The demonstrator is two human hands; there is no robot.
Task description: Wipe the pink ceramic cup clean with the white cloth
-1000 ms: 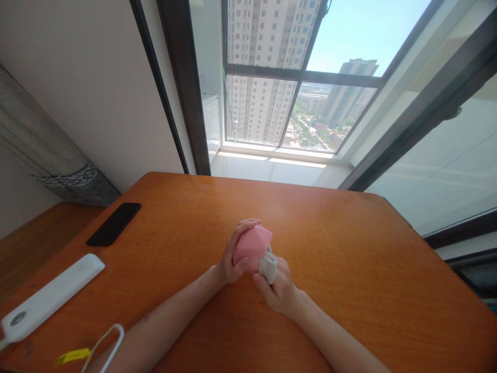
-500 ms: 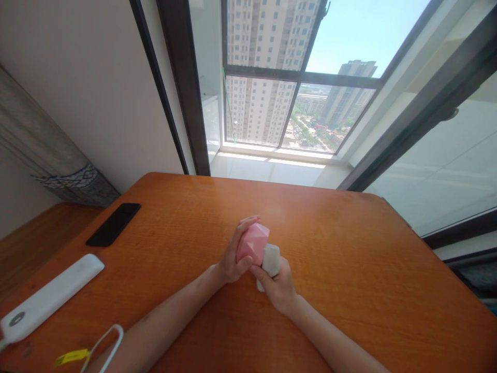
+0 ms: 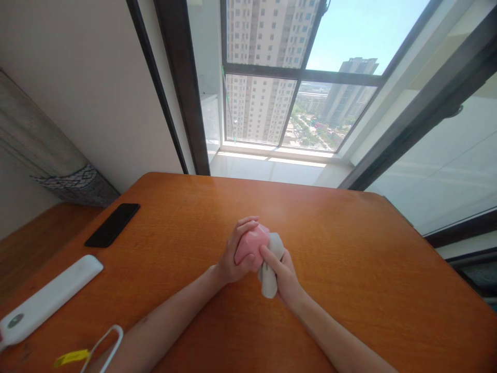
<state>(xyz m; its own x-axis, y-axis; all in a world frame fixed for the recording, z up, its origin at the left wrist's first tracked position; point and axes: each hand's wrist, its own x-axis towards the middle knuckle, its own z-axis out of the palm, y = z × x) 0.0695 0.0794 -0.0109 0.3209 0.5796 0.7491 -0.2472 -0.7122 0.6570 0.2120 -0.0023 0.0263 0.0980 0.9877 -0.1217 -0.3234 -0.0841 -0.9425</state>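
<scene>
A pink faceted object (image 3: 251,243), roughly ball-shaped, is held over the table by my left hand (image 3: 234,256). The fingers wrap over its top and left side, and the thumb lies along its lower front. My right hand (image 3: 286,277) grips a pale grey cloth (image 3: 276,244) against the object's right side. Its thumb presses at the pink surface, and a fold of cloth hangs below it. The far side of the object is hidden, so its exact kind does not show.
On the left of the wooden table (image 3: 349,269) lie a black phone (image 3: 112,225) and a long white power strip (image 3: 50,298). A white cord (image 3: 112,342) with a yellow tag (image 3: 72,357) is beside my left forearm. Windows stand beyond the table's far edge.
My right hand and the cloth have shifted up against the pink object, with the thumb now on its surface and more cloth hanging down. My left hand keeps almost the same place.
</scene>
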